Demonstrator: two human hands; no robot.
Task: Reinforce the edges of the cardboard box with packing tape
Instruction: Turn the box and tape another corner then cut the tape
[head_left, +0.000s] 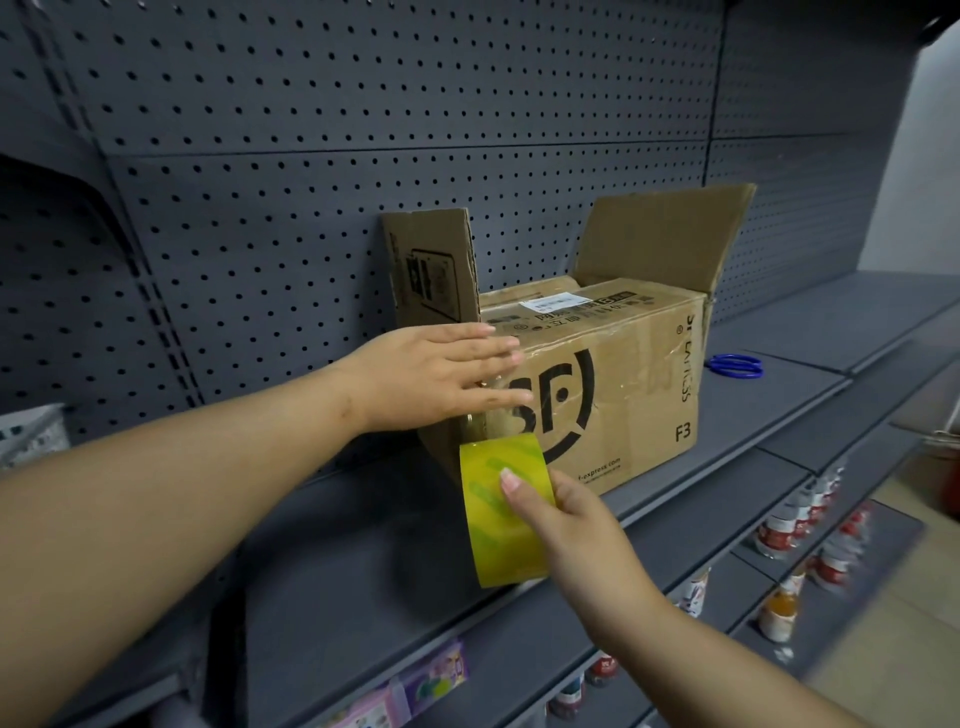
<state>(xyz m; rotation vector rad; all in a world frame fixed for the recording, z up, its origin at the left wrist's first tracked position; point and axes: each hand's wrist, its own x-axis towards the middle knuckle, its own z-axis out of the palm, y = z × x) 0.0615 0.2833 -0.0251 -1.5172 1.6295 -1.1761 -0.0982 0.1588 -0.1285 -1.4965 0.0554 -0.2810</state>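
Left hand (441, 371) pressing flat, fingers straight, on cardboard box (613, 384) corner — anchoring tape end; right hand (561, 514) gripping packing tape roll (498, 506), pulling strip taut down edge.

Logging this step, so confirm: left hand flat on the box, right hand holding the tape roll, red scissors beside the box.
The scissors are blue, not red, per the head view. The left hand flat on the box and right hand holding the tape roll are right.

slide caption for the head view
The left hand presses the cardboard box near its corner; the right hand holds the tape roll below.
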